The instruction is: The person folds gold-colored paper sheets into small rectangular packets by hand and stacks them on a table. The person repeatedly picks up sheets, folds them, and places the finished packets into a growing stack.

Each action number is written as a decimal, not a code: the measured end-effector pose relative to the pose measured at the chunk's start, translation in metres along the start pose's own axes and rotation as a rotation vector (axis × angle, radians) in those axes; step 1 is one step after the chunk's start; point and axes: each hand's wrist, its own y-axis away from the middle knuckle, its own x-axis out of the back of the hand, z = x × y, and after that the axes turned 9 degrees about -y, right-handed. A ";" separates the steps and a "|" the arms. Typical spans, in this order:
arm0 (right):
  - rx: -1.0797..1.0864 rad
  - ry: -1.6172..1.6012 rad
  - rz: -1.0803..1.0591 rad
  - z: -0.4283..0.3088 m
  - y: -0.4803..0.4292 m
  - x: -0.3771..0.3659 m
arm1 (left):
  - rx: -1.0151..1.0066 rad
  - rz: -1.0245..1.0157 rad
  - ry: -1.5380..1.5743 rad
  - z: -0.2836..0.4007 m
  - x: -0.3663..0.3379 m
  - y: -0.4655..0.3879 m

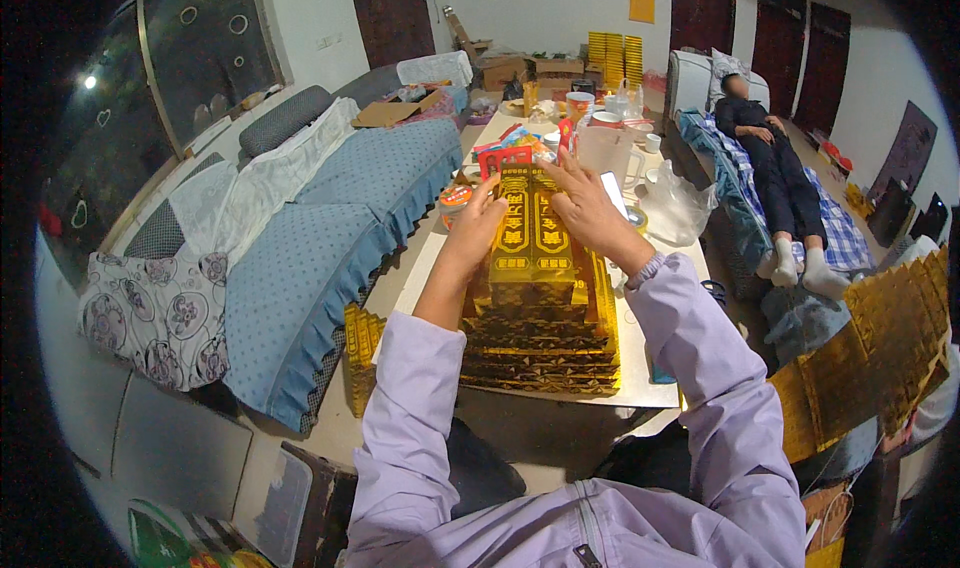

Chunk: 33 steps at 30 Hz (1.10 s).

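A tall stack of gold foil paper pieces (540,343) stands at the near end of the table. On top lie narrow gold foil pieces printed with characters (531,230). My left hand (480,219) rests at their left edge, thumb and fingers near the upper left corner. My right hand (589,200) lies over their right side, with its index finger stretched towards the far edge. Whether either hand grips the foil cannot be told. Just beyond the fingertips are a red packet (505,159) and a clear plastic jug (604,155).
Left of the stack is a round tub (454,202); to the right are a phone (613,194) and a clear plastic bag (675,208). A blue-covered sofa (315,268) stands left. A person (772,148) lies on the right sofa. Gold sheets (862,358) stand near right.
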 end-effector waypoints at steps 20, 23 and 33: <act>0.007 0.004 -0.063 -0.029 -0.009 0.016 | -0.028 -0.002 -0.236 -0.020 0.017 -0.010; -0.117 0.048 -0.136 -0.031 -0.004 0.024 | 0.021 -0.005 -0.085 -0.008 0.009 0.001; -0.002 -0.028 -0.101 -0.010 -0.001 0.018 | -0.049 0.026 -0.169 -0.009 0.007 -0.003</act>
